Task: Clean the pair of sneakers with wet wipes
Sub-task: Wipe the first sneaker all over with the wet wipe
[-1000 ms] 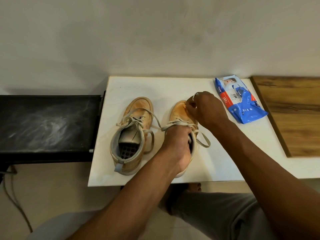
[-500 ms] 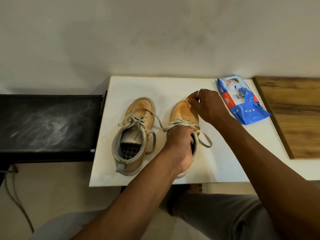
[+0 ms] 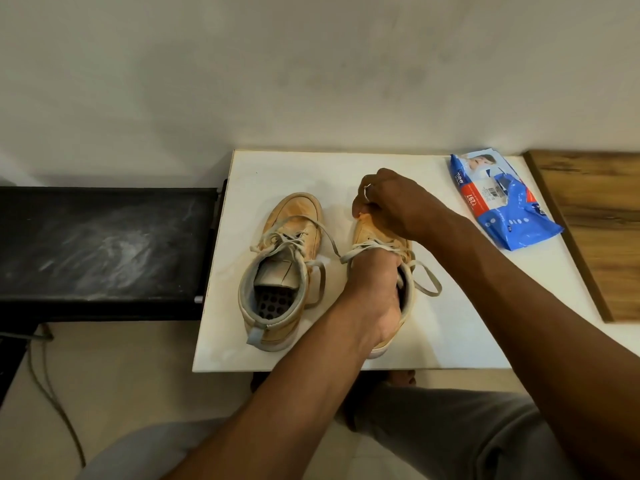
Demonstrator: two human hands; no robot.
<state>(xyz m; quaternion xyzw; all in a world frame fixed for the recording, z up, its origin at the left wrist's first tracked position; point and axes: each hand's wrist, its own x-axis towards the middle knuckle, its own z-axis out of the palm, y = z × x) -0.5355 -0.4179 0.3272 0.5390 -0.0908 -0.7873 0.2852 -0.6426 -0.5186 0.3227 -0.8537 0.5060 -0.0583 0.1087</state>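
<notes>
Sneaker cleaning, early: left hand [image 3: 374, 292] grips right sneaker [image 3: 372, 233]; right hand [image 3: 391, 202] curled at toe, wipe-hold unclear; left sneaker [image 3: 291, 237] apparently pending.

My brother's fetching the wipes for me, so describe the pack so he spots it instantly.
Find the white board against the wall, with two tan sneakers on it. At its far right corner, beside the wooden panel, lies the wipes pack. It is the only blue crinkled plastic packet, with a red-and-white label.
</notes>
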